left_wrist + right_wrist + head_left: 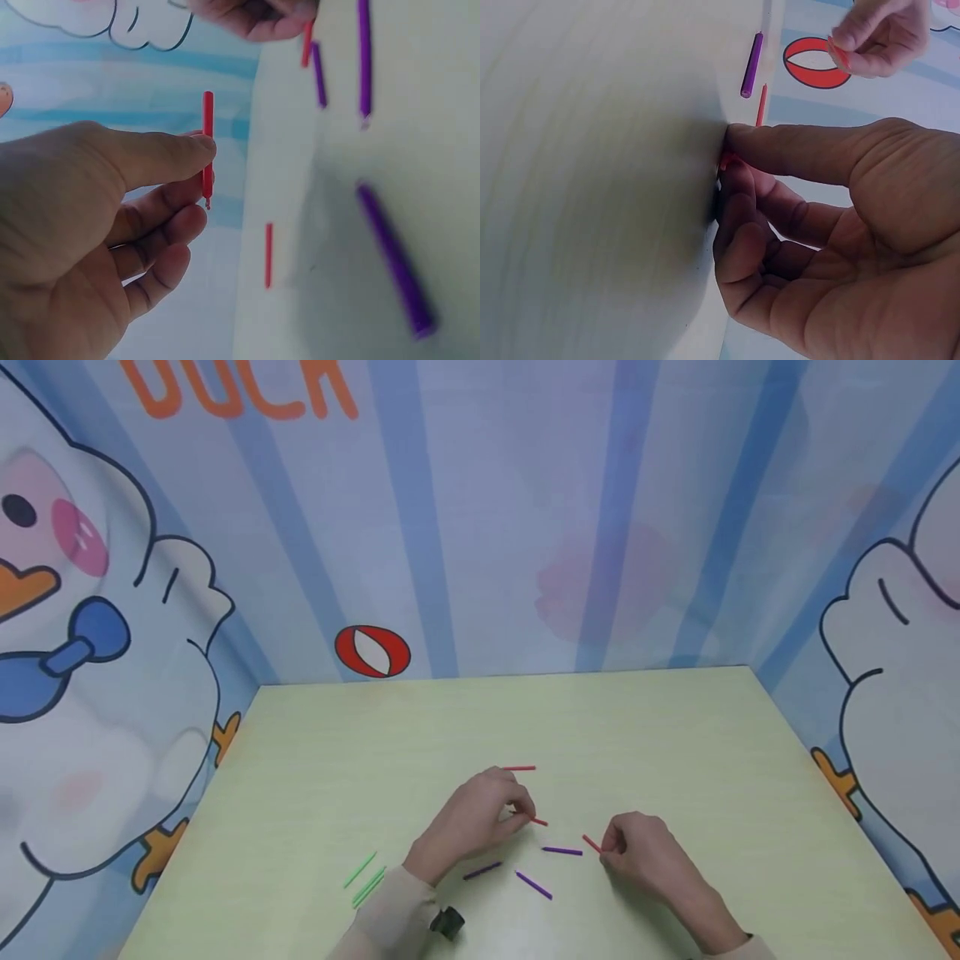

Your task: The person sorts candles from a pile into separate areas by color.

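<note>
My left hand [474,814] pinches a slim red stick [208,169] between thumb and forefinger, above the table; a small nub shows at its lower end, like a candle's wick. The other fingers are loosely bent. On the right, low at the table, my right hand [647,850] pinches another red stick [591,842], its end showing past the fingertips. A third red stick [522,768] lies beyond the left hand. Between the hands and nearer me lie three purple sticks: one [562,851] by the right hand, one [534,885] nearest me, one [482,870] by the left wrist.
Several green sticks [360,870] lie left of the left forearm, partly beside the sleeve [393,910]. A black camera piece [447,923] sits at the left wrist. The pale table [315,743] meets a printed blue-striped backdrop [517,527] at its far edge and sides.
</note>
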The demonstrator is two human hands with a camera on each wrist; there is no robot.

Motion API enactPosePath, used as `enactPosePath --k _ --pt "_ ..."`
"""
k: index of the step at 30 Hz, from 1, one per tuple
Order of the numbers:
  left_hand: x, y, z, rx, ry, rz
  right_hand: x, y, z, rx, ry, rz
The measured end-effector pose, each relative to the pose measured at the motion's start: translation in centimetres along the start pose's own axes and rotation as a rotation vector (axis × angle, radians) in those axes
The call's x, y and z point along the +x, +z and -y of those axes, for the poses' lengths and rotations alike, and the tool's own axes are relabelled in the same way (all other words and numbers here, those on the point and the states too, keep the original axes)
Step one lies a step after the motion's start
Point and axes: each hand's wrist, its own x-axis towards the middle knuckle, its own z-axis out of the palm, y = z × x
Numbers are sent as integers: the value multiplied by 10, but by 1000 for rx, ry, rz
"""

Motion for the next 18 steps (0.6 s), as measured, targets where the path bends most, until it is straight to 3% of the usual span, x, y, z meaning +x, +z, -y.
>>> enactPosePath --k 8,18 --pt "11 -20 20 -10 -75 -67 0 1 -3 7 -18 -11" --pt "22 -19 34 -14 -115 -74 4 5 -17 19 -85 -18"
